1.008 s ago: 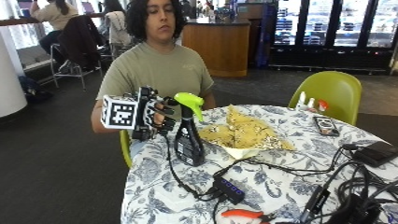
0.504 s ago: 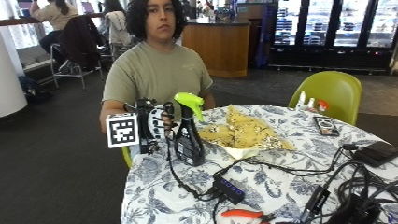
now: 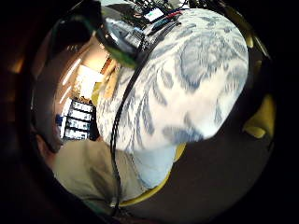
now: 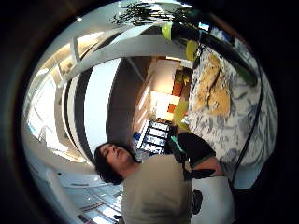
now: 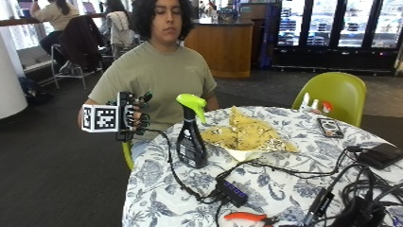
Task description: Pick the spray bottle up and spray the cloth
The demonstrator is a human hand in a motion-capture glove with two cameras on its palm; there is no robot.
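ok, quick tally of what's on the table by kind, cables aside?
Spray bottle: 1, black with a green head, upright
Yellow cloth: 1
Phone: 1
Small white bottles: 2, by the far edge
Black usb hub: 1
Black power brick: 1
Orange-handled tool: 1
Total: 8

Room's evenly lit, daylight from windows behind me plus glowing fridge doors. Soft shadows only under my tablecloth (image 5: 271,189) stuff. Palm views bend hard at the rim, dark vignette all round; bright ceiling strips glare, nearby cloth pattern blurs.
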